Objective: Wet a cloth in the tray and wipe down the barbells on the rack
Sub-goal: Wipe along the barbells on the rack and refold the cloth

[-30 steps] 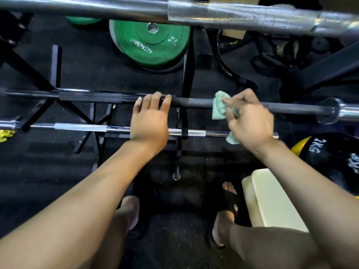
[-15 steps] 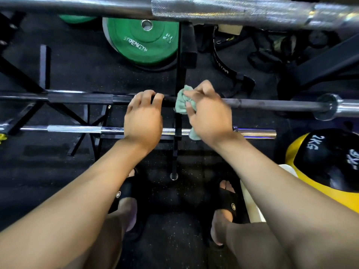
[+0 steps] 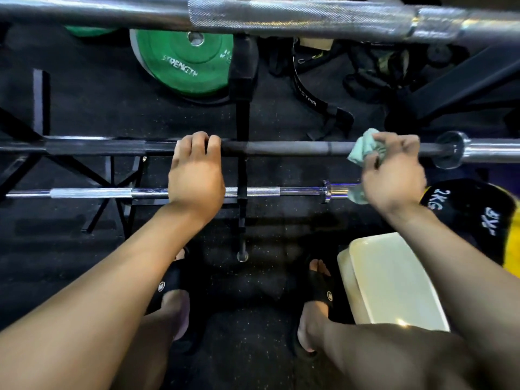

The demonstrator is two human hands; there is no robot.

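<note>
One crumpled, seemingly damp green cloth [image 3: 363, 149]

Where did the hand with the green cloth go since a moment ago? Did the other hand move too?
The right hand slid the green cloth along the dark barbell: first in toward the left hand, then back out to the right, almost to the bar's collar. It kept gripping the cloth the whole time. The left hand stayed holding the same bar near the rack's upright. The cream tray stayed on the floor.
</note>
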